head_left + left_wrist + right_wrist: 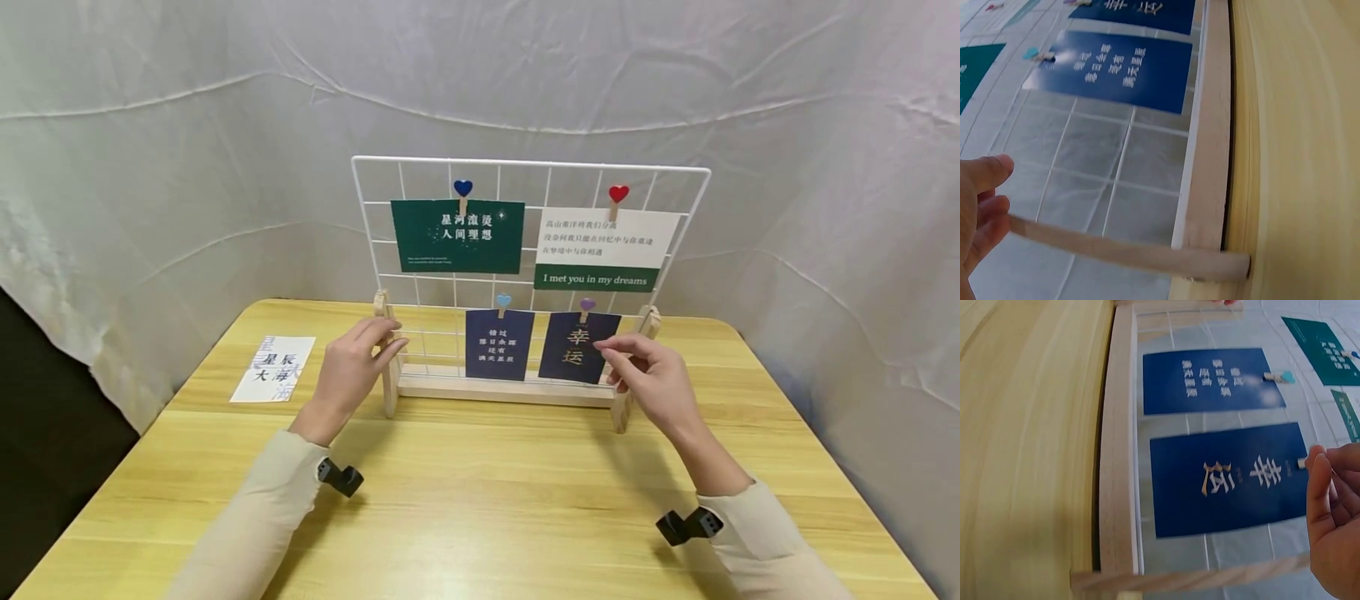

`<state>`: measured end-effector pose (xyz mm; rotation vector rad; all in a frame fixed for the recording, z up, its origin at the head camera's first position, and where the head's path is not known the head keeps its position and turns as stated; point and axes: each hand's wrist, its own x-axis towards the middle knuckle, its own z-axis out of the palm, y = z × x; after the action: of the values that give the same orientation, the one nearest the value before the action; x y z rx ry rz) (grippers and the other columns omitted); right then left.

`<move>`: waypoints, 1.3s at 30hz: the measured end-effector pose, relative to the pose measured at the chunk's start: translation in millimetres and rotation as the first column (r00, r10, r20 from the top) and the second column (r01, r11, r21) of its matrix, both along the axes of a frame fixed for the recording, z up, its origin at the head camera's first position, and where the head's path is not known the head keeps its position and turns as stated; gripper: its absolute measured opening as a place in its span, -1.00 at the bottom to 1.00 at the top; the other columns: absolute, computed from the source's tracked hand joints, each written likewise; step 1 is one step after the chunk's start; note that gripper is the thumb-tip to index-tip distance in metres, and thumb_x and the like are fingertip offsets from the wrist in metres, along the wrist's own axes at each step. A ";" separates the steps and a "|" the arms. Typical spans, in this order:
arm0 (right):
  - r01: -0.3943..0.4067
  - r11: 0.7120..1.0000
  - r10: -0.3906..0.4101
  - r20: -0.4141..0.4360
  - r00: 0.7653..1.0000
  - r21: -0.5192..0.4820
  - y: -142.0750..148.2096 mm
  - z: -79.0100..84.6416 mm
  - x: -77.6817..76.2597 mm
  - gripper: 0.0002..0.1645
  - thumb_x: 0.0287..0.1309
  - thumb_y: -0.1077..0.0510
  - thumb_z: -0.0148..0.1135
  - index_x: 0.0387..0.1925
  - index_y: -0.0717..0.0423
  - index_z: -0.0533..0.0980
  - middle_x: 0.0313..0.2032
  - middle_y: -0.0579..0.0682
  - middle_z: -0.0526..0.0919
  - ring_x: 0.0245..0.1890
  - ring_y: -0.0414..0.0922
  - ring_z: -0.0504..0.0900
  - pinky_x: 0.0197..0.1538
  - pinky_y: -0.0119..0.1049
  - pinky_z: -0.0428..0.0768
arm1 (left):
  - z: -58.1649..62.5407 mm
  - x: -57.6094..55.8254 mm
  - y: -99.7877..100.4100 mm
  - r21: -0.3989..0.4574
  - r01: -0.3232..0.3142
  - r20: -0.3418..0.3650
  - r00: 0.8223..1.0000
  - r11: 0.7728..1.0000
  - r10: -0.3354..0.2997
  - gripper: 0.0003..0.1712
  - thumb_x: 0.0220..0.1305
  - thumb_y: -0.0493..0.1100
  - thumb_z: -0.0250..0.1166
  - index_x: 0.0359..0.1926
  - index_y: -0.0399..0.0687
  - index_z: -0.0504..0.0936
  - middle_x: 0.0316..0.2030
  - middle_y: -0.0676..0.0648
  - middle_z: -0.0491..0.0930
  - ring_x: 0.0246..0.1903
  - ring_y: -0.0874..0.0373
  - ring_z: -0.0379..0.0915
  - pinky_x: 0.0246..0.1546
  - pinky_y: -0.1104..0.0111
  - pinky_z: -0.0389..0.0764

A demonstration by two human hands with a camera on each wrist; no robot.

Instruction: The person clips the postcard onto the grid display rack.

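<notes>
A white wire grid panel [550, 196] stands in a wooden base [510, 390]. Clipped low on it are a dark blue card with white writing [501, 350] and a dark blue card with gold writing [558, 346]. My left hand [351, 362] is at the left wooden post [1116, 250], thumb and forefinger apart, fingers loosely bent. My right hand [654, 379] is in front of the gold-lettered card's right side, thumb and forefinger tips close together. From the right wrist, those fingertips [1316, 456] overlap the area beside that card's clip [1302, 463]; nothing shows held between them.
Higher on the grid hang a green card [457, 250] under a blue heart clip [462, 188] and a white-and-green card [600, 250] under a red heart clip [618, 193]. A white card [272, 369] lies on the table [465, 500] at left. Pale cloth [480, 75] hangs behind.
</notes>
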<state>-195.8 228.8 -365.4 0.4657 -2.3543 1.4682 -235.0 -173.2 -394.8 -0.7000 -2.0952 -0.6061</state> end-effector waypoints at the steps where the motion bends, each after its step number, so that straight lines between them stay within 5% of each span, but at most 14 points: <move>1: 0.015 1.000 -0.015 -0.007 1.000 0.012 2.6 -1.5 -0.1 -0.79 0.31 0.23 0.23 -0.09 0.24 0.64 -0.46 -0.03 0.65 -0.56 -0.07 0.60 -0.50 -0.37 0.61 | -0.9 0.0 -1.9 0.001 -0.005 -0.002 1.000 1.000 0.005 -0.72 0.08 -0.26 0.49 -0.18 -0.24 0.66 -0.26 -0.14 0.67 -0.37 0.06 0.61 -0.37 0.22 0.69; 8: 0.097 0.994 -0.095 -0.050 0.994 0.046 19.5 -9.5 1.4 -0.79 0.30 0.18 0.26 -0.10 0.18 0.66 -0.31 0.11 0.67 -0.55 -0.06 0.62 -0.48 -0.35 0.63 | -5.9 2.5 -14.4 0.004 -0.008 -0.016 1.000 1.000 0.009 -0.76 0.08 -0.28 0.49 -0.22 -0.24 0.66 -0.28 -0.14 0.67 -0.35 0.03 0.63 -0.36 0.18 0.69; 13: 0.135 0.987 -0.131 -0.051 0.990 0.084 33.3 -14.9 2.9 -0.77 0.32 0.21 0.24 -0.06 0.20 0.64 -0.32 0.19 0.66 -0.54 -0.24 0.59 -0.48 -0.42 0.62 | -9.9 3.3 -24.6 0.014 -0.043 0.003 0.999 0.999 0.043 -0.73 0.06 -0.26 0.50 -0.21 -0.23 0.66 -0.26 -0.15 0.67 -0.34 0.00 0.63 -0.39 0.17 0.69; 20: 0.230 0.966 -0.222 -0.074 0.972 0.119 53.9 -19.8 1.3 -0.77 0.31 0.21 0.24 -0.06 0.21 0.64 -0.29 -0.17 0.67 -0.49 -0.33 0.60 -0.46 -0.49 0.60 | -10.6 3.6 -38.6 0.002 -0.104 -0.003 0.995 0.995 0.104 -0.68 0.06 -0.19 0.52 -0.20 -0.25 0.65 -0.27 -0.20 0.67 -0.33 -0.05 0.64 -0.41 0.12 0.67; 29: 0.303 0.935 -0.286 -0.112 0.952 0.185 73.8 -26.9 1.0 -0.75 0.33 0.11 0.23 -0.08 0.16 0.65 -0.25 0.07 0.69 -0.38 -0.38 0.59 -0.38 -0.61 0.55 | -18.2 1.5 -60.0 0.007 -0.164 0.136 0.977 0.986 0.162 -0.63 0.10 -0.17 0.49 -0.09 -0.24 0.64 -0.17 -0.22 0.65 -0.20 -0.12 0.61 -0.22 0.02 0.63; 39: 0.285 0.908 -0.279 -0.065 0.958 0.308 93.4 -39.7 -7.5 -0.66 0.34 0.02 0.23 -0.01 0.17 0.62 -0.10 0.16 0.69 -0.25 -0.61 0.43 -0.20 -0.72 0.41 | -31.6 -5.0 -85.7 -0.012 -0.208 0.243 0.948 0.978 0.204 -0.57 0.14 -0.14 0.47 -0.01 -0.25 0.60 -0.07 -0.26 0.62 -0.03 -0.21 0.52 0.00 -0.06 0.53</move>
<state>-203.4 322.3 -405.1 0.1977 -2.5232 0.9594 -240.0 -258.9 -426.4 -0.4059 -2.3519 -0.6128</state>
